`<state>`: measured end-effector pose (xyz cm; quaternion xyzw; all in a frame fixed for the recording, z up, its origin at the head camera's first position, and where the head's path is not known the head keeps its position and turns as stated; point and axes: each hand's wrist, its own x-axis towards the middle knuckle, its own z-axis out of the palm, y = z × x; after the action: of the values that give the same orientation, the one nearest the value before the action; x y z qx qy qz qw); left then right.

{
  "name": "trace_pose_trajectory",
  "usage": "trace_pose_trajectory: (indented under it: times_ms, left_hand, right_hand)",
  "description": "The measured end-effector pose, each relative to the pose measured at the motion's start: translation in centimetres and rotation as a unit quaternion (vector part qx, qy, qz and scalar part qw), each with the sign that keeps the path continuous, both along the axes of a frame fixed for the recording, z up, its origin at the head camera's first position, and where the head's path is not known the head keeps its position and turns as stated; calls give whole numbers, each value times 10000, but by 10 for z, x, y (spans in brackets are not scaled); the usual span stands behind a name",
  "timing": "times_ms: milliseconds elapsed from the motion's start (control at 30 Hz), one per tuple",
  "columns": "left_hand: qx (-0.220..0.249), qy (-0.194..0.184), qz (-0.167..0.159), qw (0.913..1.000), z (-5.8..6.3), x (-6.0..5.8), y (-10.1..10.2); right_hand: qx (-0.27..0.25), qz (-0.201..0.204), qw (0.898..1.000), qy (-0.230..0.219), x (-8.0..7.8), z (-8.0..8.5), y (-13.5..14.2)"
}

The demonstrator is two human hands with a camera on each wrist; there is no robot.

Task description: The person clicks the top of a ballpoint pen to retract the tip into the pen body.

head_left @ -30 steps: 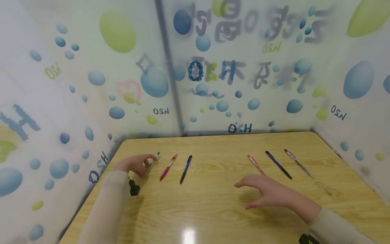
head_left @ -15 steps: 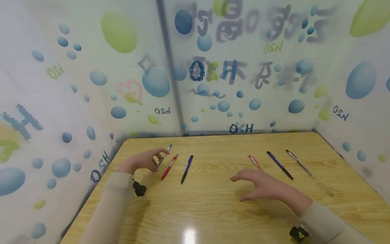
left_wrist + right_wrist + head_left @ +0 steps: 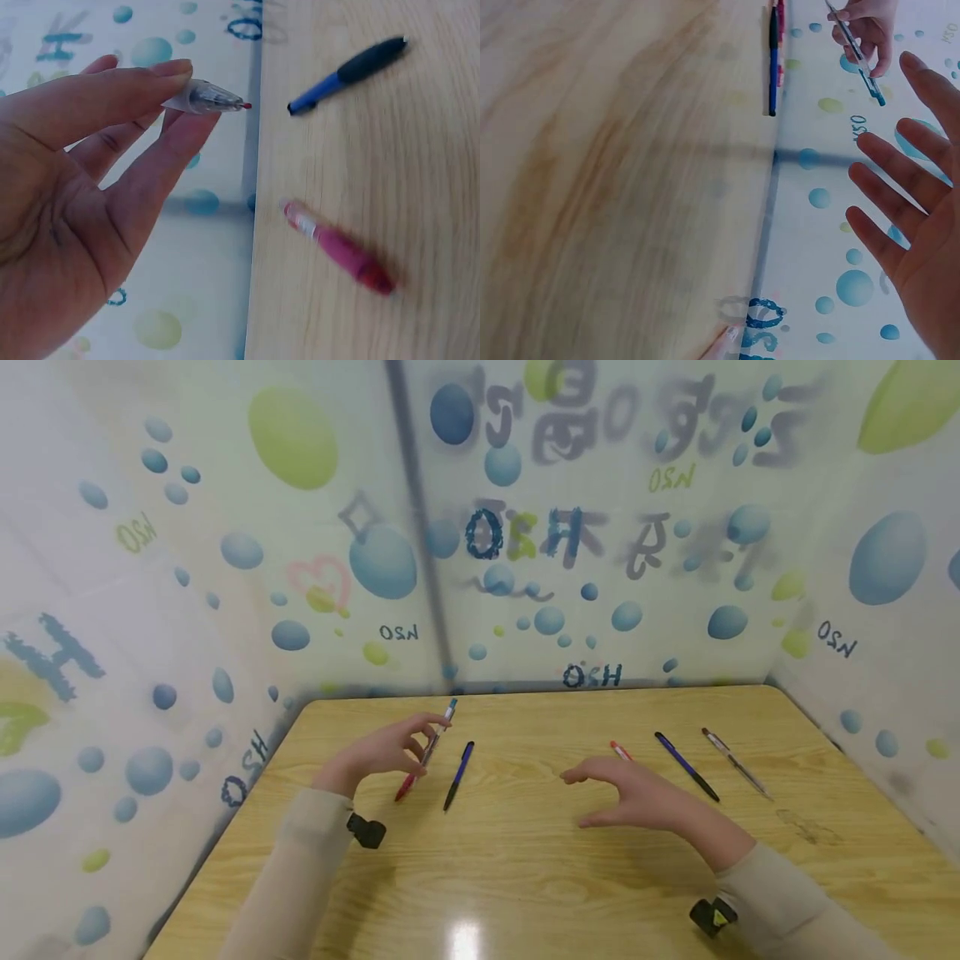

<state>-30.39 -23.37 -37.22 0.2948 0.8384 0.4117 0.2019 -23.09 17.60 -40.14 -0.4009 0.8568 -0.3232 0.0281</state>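
Around a yellow wood table (image 3: 525, 860), white walls (image 3: 645, 410) with blue and green bubbles. Over the left part of the table, pinched by thumb and fingers of the left hand (image 3: 390, 747), a clear pen (image 3: 435, 741), blue end pointing toward the back wall. Seen only from the left wrist, a little red tip (image 3: 247, 106) on that clear pen. Mostly hidden from the head, but seen whole from the left wrist, a pink pen (image 3: 405, 787) on the wood. Just beside, a blue and black pen (image 3: 459, 777). Over on the other side, a right hand (image 3: 637, 797), loose, fingers spread wide in the right wrist view. Partly covered by that hand in the head view, a red pen (image 3: 620, 750). Past that, seen whole only from the head, a second blue and black pen (image 3: 686, 766) and a brown-topped pen (image 3: 738, 764).
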Motion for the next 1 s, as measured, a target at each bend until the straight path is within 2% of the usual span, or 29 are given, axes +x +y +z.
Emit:
trace_pose_trajectory:
  times_ms: [133, 333, 467, 633, 767, 1000]
  left_hand:
    - [278, -26, 54, 9996, -3, 5, 18]
    - [574, 199, -153, 9980, -5, 11, 50]
    - [733, 173, -259, 9968, -3, 15, 65]
    - [948, 251, -301, 9947, -5, 19, 80]
    - [1202, 331, -355, 9916, 0, 27, 97]
    - [1597, 240, -410, 9860, 10, 42, 120]
  right_hand:
    - [-55, 34, 9994, 333, -4, 3, -3]
    - [-433, 226, 9952, 852, -7, 15, -13]
    - [-662, 225, 9923, 1019, -7, 23, -16]
    - [-920, 16, 9902, 1048, -5, 30, -17]
    - [-1234, -193, 9846, 1219, -3, 35, -22]
    - [-1972, -938, 9701, 1060, 0, 44, -26]
